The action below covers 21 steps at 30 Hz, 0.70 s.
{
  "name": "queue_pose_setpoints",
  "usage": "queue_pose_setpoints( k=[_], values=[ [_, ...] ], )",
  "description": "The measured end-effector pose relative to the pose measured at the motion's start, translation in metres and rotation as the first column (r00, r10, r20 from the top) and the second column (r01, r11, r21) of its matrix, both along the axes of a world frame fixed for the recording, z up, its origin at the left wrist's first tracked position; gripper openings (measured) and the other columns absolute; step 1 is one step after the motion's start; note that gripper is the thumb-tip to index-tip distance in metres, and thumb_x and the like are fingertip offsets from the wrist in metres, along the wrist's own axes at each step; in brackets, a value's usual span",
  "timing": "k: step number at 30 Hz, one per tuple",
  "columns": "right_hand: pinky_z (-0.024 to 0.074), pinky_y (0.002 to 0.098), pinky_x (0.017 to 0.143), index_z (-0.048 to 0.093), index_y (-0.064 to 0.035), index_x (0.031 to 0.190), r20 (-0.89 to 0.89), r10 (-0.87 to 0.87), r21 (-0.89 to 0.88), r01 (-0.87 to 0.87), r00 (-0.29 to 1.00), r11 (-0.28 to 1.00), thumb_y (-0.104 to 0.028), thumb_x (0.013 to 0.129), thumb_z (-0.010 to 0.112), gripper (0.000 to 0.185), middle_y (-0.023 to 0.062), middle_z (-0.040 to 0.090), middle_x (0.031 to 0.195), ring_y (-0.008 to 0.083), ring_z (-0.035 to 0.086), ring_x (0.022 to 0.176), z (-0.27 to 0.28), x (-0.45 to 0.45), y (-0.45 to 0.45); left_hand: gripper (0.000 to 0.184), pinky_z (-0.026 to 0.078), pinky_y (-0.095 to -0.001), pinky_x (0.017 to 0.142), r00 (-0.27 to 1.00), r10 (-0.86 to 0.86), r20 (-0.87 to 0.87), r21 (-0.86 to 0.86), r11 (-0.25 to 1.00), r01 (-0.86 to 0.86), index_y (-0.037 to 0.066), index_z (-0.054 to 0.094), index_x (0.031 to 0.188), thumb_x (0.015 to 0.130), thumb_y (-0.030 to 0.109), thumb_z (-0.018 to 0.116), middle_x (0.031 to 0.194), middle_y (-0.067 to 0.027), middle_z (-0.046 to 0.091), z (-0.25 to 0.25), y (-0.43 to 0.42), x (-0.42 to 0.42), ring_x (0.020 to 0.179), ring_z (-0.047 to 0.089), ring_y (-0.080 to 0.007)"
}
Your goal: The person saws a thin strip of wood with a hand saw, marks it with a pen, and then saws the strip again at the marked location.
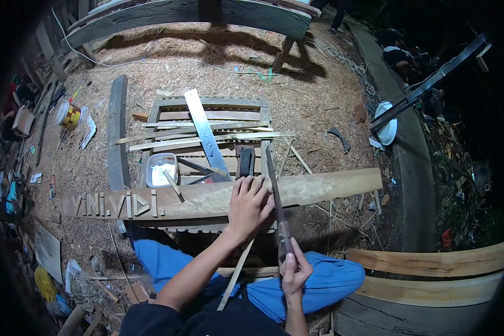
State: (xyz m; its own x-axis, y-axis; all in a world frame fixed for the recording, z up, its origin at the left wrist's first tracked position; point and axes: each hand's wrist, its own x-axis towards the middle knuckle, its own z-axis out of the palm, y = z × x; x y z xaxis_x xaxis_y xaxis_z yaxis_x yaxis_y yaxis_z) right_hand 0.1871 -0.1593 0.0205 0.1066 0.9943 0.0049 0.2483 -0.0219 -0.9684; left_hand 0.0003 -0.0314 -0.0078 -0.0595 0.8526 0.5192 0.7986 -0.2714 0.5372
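Dark shirt (210, 322), right fingers (300, 255) on tool handle (285, 246)

A long, light-brown wooden plank (207, 203) lies across the middle of the frame, its right end slightly higher in view. Raised wooden letters (117, 204) reading "VINI.VIDI." stand along its left part; the right part is bare, with pale, wavy grain. A long, narrow-bladed tool (276, 199) crosses it just right of centre, handle toward the bottom of the frame.
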Motion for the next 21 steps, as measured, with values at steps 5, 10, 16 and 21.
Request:
queue_pose_setpoints(
  k=[5, 10, 16, 21],
  values=[
    [0.0439, 0.0231, 0.053, 0.064, 0.0053, 0.137, -0.097, -0.075, 0.336, 0.104, 0.992, 0.936, -0.02, 0.098, 0.058, 0.047, -0.0001, 0.059, 0.063, 0.0055, 0.053, 0.055, 0.028, -0.005, 0.012, 0.021, 0.04, -0.048, 0.11, 1.0, -0.001, 0.022, -0.01, 1.0, 0.001, 0.008, 0.069, 0.102, 0.085, 0.021, 0.073, 0.128, -0.0111, 0.066, 0.003, 0.0, 0.001, 0.121, 0.057, -0.0335],
    [0.0387, 0.0221, 0.051, 0.061, 0.0019, 0.142, -0.088, -0.038, 0.187, 0.054, 0.995, 0.981, -0.012, 0.101, 0.054, 0.044, -0.0028, 0.057, 0.069, 0.0039, 0.048, 0.054, 0.042, -0.017, 0.052, 0.018, 0.041, -0.047, 0.109, 0.999, -0.013, 0.047, 0.022, 1.0, 0.012, 0.008, 0.07, 0.098, 0.085, 0.02, 0.073, 0.128, -0.0112, 0.066, 0.002, -0.001, -0.001, 0.12, 0.057, -0.033],
    [0.0406, 0.0221, 0.055, 0.062, 0.0022, 0.141, -0.154, 0.014, -0.013, -0.016, 0.988, 1.0, -0.015, 0.104, 0.055, 0.042, 0.0009, 0.068, 0.091, 0.0042, 0.05, 0.064, 0.019, -0.029, 0.064, 0.023, 0.037, -0.0479, 0.113, 0.999, -0.029, 0.038, 0.011, 1.0, 0.029, 0.006, 0.069, 0.104, 0.088, 0.023, 0.068, 0.129, -0.0129, 0.064, 0.001, -0.003, -0.002, 0.123, 0.055, -0.0345],
    [0.053, 0.0307, 0.09, 0.061, 0.0055, 0.141, -0.018, 0.051, 0.007, -0.051, 0.999, 0.999, -0.017, 0.105, 0.054, 0.042, 0.0158, 0.071, 0.128, 0.0163, 0.067, 0.103, 0.006, -0.034, 0.075, 0.024, 0.036, -0.0491, 0.115, 0.999, -0.023, 0.032, -0.006, 1.0, 0.023, 0.006, 0.069, 0.106, 0.09, 0.024, 0.069, 0.131, -0.0133, 0.064, 0.001, -0.004, 0.0, 0.126, 0.054, -0.0349]
  ],
)
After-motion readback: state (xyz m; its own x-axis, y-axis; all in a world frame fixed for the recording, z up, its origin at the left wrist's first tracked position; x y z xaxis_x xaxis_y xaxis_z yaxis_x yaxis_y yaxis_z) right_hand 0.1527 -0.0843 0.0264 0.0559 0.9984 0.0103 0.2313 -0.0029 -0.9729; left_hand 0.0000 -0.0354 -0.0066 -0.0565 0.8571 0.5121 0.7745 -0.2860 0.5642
